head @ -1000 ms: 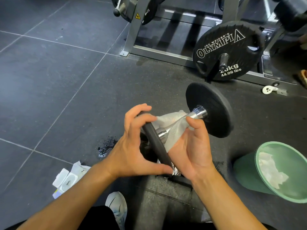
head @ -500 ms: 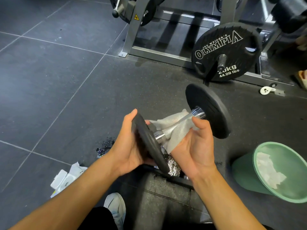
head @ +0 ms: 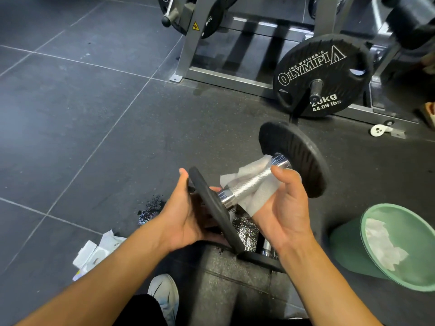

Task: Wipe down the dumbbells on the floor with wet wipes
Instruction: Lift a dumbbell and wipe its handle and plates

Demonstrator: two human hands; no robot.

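Dumbbell (head: 253,182) was up off the floor (head: 98,128), my left hand (head: 186,220) gripping its near plate (head: 211,208), my right hand (head: 284,208) curling a wipe (head: 259,196) round its handle (head: 244,187); I judged the job midway, plates left to do.

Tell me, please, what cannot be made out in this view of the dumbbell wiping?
Head view:
- Right hand fingers: behind the wipe and dumbbell handle.
- Left hand fingers: mostly behind the near plate.
- Second dumbbell: mostly covered by that plate and the right wrist.
- Bin: cut by the right edge.
- Pack label: too small to read.
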